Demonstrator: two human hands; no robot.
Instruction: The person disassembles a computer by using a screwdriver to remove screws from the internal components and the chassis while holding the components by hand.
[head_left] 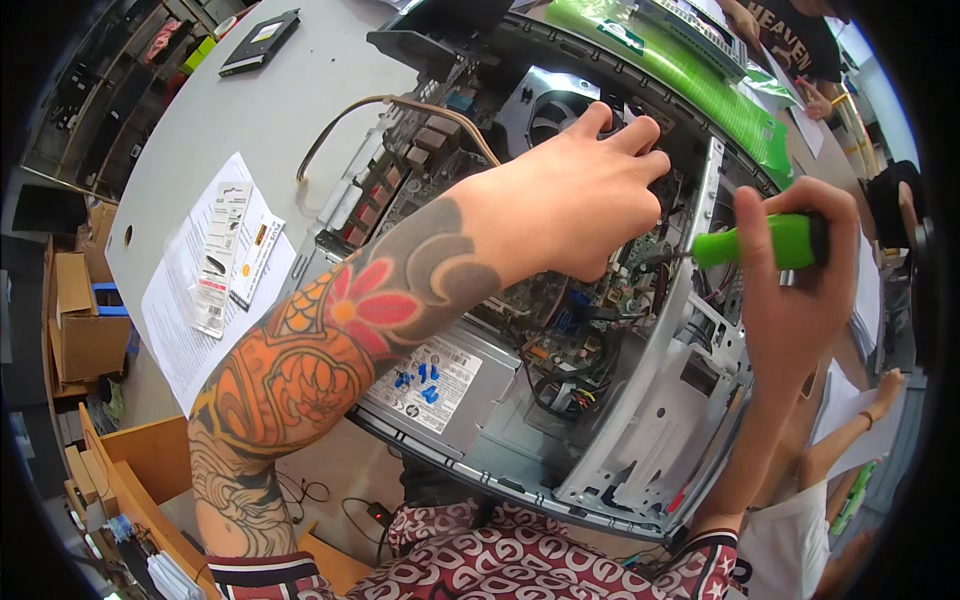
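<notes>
An opened desktop computer case [715,175] lies in front of me, its circuit board [540,345] and wiring exposed. My left hand [600,185] reaches across it, fingers curled down over the components beside a fan in a metal bracket [545,95]. The fingertips are hidden, so what they hold cannot be made out. In my right hand [800,290] is a screwdriver with a green handle [765,243], closed in the fingers at the case's right side. Its shaft points left toward the board. On the labelled power supply [440,385] lie several small blue pieces [428,385].
Papers [175,310] with small packaged items [225,255] lie on the table at left. A black drive-like part [260,43] sits farther back. Green wrapping [680,75] lies behind the case. Other people [800,45] are at the right. A loose cable [375,100] arches over the case's left edge.
</notes>
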